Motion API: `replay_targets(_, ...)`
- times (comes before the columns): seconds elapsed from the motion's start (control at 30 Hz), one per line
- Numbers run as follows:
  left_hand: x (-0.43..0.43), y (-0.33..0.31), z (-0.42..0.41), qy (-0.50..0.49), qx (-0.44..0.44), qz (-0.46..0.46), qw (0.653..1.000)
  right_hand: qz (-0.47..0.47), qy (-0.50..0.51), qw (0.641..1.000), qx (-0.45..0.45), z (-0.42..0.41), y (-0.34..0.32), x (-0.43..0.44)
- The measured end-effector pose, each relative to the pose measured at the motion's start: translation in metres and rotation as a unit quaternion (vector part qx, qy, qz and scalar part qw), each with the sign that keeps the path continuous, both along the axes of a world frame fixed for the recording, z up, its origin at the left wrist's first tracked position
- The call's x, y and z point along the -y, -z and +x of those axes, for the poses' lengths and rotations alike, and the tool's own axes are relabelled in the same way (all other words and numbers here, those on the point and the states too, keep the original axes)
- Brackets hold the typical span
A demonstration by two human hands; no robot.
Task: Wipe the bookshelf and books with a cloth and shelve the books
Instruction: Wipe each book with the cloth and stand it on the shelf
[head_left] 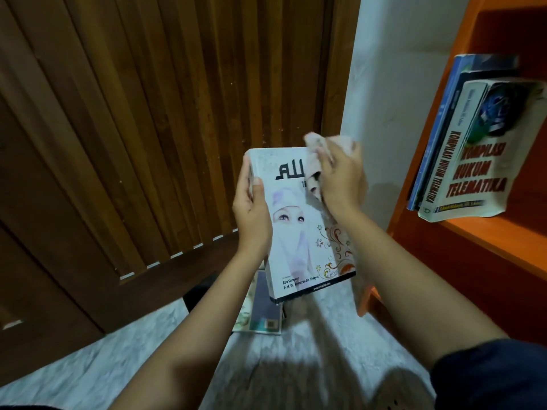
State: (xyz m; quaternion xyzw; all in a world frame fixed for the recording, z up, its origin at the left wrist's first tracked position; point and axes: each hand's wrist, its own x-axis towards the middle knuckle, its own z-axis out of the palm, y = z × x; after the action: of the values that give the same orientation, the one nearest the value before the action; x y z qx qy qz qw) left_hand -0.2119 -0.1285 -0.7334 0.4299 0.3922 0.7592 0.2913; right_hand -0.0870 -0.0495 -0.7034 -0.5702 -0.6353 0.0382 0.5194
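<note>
Holding: white book point(299, 232), our left hand point(251, 208) curled round its left edge; our right hand point(343, 179) clutching pale cloth point(313, 161) against its cover. Orange bookshelf point(461, 241) right.

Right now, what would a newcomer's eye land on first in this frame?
The white book at centre, gripped at its left edge by the left hand while the right hand holds a pale cloth against its cover's top right. To the right, an orange bookshelf holds leaning books, the front one titled Kompilasi Hukum Telematika. A small stack lies on the floor beneath.
</note>
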Motion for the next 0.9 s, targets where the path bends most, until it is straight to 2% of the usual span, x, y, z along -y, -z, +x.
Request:
replay_targets(0.03,0.000,0.000,0.000,-0.010,0.005,-0.002,1.000,-0.035,0.025,0.998,-0.047,0.004,0.007,0.000)
replay_targets(0.1,-0.001,0.000,0.002,-0.031,0.007,0.001,0.999,-0.042,0.004,0.997,-0.061,-0.001,0.024,0.014)
replay_targets(0.23,-0.004,0.006,0.002,-0.073,0.042,-0.005,0.996,0.051,-0.145,0.983,0.104,-0.017,0.063,0.052)
replay_targets(0.27,-0.002,0.006,0.002,-0.082,0.059,-0.007,0.995,0.036,-0.143,0.984,0.103,-0.014,0.069,0.050)
replay_targets(0.37,0.000,0.005,-0.001,-0.121,0.118,-0.007,0.986,-0.081,-0.038,0.996,-0.023,0.000,0.078,0.032)
replay_targets(0.43,0.000,0.004,-0.003,-0.138,0.140,-0.011,0.980,-0.107,0.004,0.994,-0.028,0.000,0.082,0.039)
replay_targets(0.53,-0.002,0.001,-0.010,-0.156,0.151,-0.014,0.976,-0.028,-0.084,0.995,0.040,-0.013,0.088,0.078)
replay_targets(0.6,-0.005,0.000,-0.018,-0.167,0.146,-0.014,0.975,0.038,-0.161,0.979,0.118,-0.017,0.104,0.102)
replay_targets(0.67,-0.004,0.001,-0.024,-0.169,0.135,-0.015,0.976,0.073,-0.188,0.965,0.168,-0.015,0.124,0.113)
replay_targets(0.8,0.005,0.004,-0.029,-0.157,0.119,-0.016,0.980,0.043,-0.136,0.982,0.123,0.003,0.146,0.114)
replay_targets(0.9,0.012,0.000,-0.026,-0.123,0.117,-0.023,0.985,-0.039,-0.048,0.998,0.024,0.019,0.134,0.104)
